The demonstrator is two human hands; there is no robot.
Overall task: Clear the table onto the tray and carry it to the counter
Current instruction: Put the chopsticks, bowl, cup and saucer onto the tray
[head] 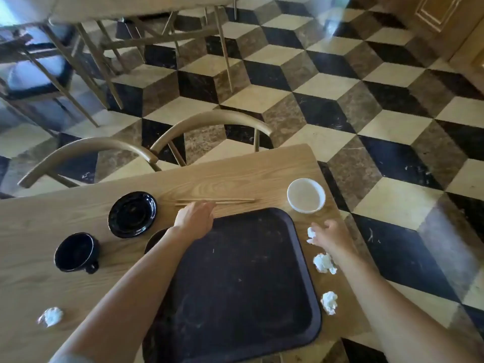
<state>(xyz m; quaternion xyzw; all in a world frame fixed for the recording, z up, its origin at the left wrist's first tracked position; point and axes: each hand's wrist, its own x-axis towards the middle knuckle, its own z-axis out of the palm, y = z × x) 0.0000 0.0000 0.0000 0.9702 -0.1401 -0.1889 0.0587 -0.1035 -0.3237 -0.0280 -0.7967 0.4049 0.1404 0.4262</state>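
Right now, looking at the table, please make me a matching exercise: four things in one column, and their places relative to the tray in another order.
Things:
1. white bowl
2. chopsticks
3. black cup
4. black plate

Places relative to the tray:
A. just beyond its far edge, under the left hand
B. off its far left corner
C. off its far right corner
D. farthest to its left

Pairs: 1-C, 2-A, 3-D, 4-B

Tray (235, 284) mid-table; saucer (132, 214) left, bowl (306, 195) right.

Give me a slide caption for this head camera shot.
Left hand reaching chopsticks, right hand at a crumpled napkin, beside the empty tray.
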